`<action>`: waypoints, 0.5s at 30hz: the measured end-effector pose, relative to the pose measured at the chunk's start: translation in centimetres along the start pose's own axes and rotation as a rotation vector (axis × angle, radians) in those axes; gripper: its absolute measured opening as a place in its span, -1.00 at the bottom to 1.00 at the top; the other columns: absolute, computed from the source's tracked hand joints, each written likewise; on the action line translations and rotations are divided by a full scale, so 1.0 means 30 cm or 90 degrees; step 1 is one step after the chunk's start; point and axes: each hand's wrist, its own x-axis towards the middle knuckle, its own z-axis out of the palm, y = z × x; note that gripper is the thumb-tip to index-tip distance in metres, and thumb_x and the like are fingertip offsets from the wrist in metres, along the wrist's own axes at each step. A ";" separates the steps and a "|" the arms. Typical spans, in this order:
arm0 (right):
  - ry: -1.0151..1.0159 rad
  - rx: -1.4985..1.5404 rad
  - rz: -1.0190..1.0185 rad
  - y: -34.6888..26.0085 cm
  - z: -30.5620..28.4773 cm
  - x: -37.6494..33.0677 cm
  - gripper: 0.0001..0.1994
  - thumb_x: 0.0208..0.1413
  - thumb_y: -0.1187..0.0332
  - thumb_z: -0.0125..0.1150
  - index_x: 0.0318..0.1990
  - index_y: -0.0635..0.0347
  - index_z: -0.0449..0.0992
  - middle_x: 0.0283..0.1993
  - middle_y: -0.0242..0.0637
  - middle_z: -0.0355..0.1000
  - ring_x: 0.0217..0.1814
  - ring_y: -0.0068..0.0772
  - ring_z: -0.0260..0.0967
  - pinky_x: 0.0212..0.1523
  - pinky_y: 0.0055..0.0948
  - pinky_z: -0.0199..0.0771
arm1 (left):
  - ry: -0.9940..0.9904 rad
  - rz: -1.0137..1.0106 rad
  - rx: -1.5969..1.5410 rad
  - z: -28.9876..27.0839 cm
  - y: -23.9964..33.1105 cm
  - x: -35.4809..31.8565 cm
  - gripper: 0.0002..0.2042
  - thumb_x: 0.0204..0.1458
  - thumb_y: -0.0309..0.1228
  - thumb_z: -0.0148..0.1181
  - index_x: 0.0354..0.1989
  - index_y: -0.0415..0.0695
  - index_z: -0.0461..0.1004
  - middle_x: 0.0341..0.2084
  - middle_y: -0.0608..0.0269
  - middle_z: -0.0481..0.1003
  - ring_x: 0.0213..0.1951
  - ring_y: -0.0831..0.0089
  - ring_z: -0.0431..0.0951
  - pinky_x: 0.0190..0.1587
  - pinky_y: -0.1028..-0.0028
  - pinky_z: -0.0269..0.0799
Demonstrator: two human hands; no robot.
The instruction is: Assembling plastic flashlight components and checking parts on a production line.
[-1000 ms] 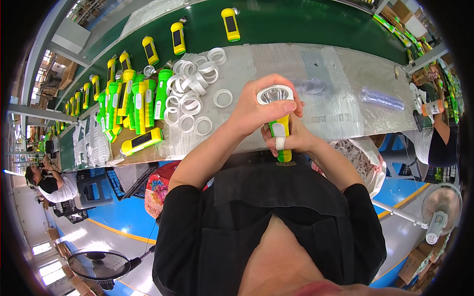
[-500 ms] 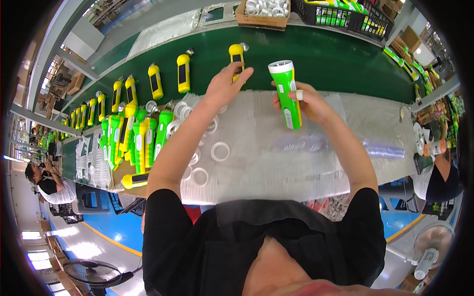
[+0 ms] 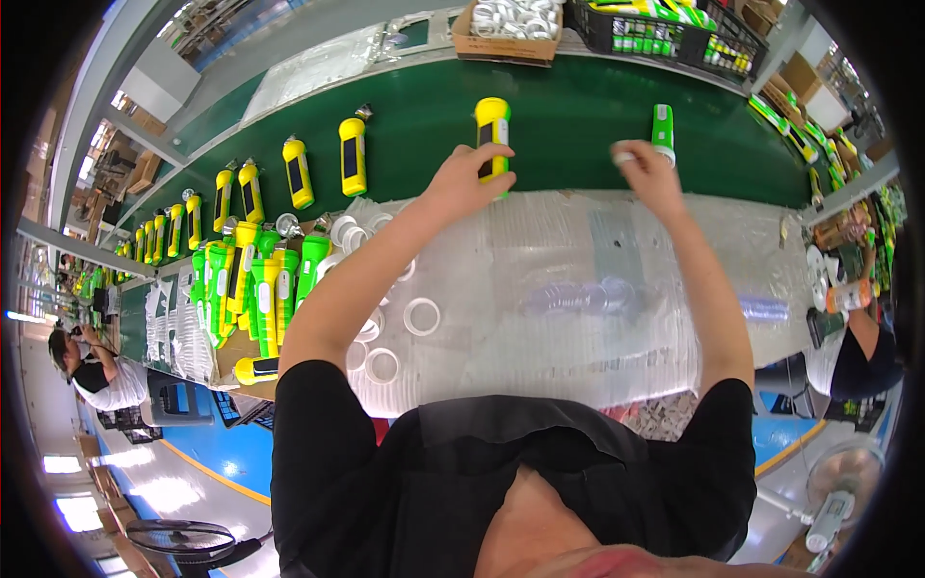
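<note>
My left hand (image 3: 472,178) has its fingers and thumb around the lower part of a yellow flashlight (image 3: 493,120) with a dark panel, over the green belt. No silver reflector shows at this flashlight's head. To the right, my right hand (image 3: 650,173) is smeared by motion, so its finger state is unclear; a white band shows on one finger. Just beyond it, a green flashlight (image 3: 662,125) with a white head lies on the belt, its head toward me. More yellow flashlights (image 3: 354,159) stretch leftward along the belt, several with silver reflectors at their heads.
Green and yellow flashlights (image 3: 260,289) are heaped on the left of the plastic-covered table (image 3: 540,356), beside loose white rings (image 3: 421,316). Clear plastic sleeves (image 3: 588,297) lie mid-table. Beyond the belt (image 3: 578,106) stand a carton (image 3: 501,48) of white rings and a black crate (image 3: 636,48).
The green flashlight has gone from my right hand onto the belt, farther right. My left hand has moved slightly right and now grips the yellow flashlight. The yellow row has shifted slightly left.
</note>
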 end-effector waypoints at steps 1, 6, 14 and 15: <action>-0.122 0.157 0.185 -0.129 0.057 -0.034 -0.71 0.15 0.16 0.26 -0.13 0.20 0.57 -0.24 -0.39 0.51 -0.24 -0.60 0.42 -0.26 -0.55 0.43 | -0.015 0.012 -0.019 -0.001 0.066 -0.057 -0.64 0.00 -0.23 0.30 0.00 0.10 0.49 -0.33 0.09 0.42 -0.21 0.25 0.44 -0.18 0.42 0.42; -0.073 0.684 0.455 -0.539 0.239 -0.224 -0.48 0.19 -0.02 0.15 0.10 0.22 0.33 -0.12 -0.14 0.45 -0.12 -0.32 0.48 -0.09 -0.38 0.54 | -0.074 0.226 -0.109 0.045 0.259 -0.390 -0.64 0.00 -0.35 0.31 0.01 0.02 0.48 -0.16 0.02 0.45 -0.38 0.40 0.52 -0.36 0.47 0.46; -0.314 0.775 0.351 -0.705 0.271 -0.535 -0.41 0.07 -0.07 0.17 0.10 0.21 0.34 -0.32 -0.18 0.43 -0.36 -0.35 0.42 -0.29 -0.42 0.43 | 0.004 -0.138 -0.683 0.058 0.203 -0.476 -0.40 0.24 0.04 -0.05 0.21 -0.24 0.26 0.01 0.03 0.45 0.03 0.31 0.48 -0.08 0.42 0.47; -0.362 0.774 0.363 -0.731 0.279 -0.556 -0.40 0.06 -0.10 0.18 0.08 0.20 0.35 -0.33 -0.18 0.42 -0.37 -0.35 0.42 -0.31 -0.42 0.42 | -0.045 -0.154 -0.790 0.079 0.209 -0.482 -0.35 0.23 0.11 -0.10 0.23 -0.24 0.24 0.08 0.01 0.41 0.08 0.28 0.45 -0.06 0.39 0.47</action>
